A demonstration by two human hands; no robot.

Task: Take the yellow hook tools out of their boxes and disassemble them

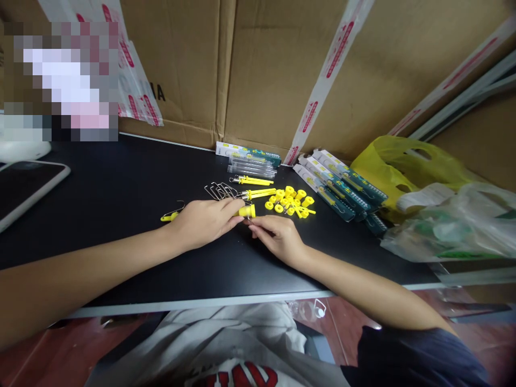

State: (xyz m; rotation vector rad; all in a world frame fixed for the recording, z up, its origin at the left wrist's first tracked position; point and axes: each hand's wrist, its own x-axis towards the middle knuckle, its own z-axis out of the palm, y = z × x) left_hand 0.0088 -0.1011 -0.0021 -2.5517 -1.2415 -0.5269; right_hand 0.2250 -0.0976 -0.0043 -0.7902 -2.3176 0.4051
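My left hand (212, 219) is closed around a yellow plastic piece with a flanged end (250, 210), probably a spring-scale part; the rest is hidden in the fingers. Against it, my right hand (280, 235) pinches a small thin metal piece, mostly covered by the fingertips. A yellow part with a wire hook (169, 217) lies left of my left hand. Just beyond it are several bent wire hooks (220, 190) and yellow rods with metal ends (258, 193). Small yellow caps (288, 200) are heaped beyond my right hand.
Clear tubes (252, 167) lie in front of a printed box (229, 149) at the back. More printed boxes (338, 185) are stacked at right, beside a yellow bag (387, 156) and a clear bag (455, 226). A phone (28, 185) rests at left on the black table (161, 279). Cardboard (266, 70) stands behind.
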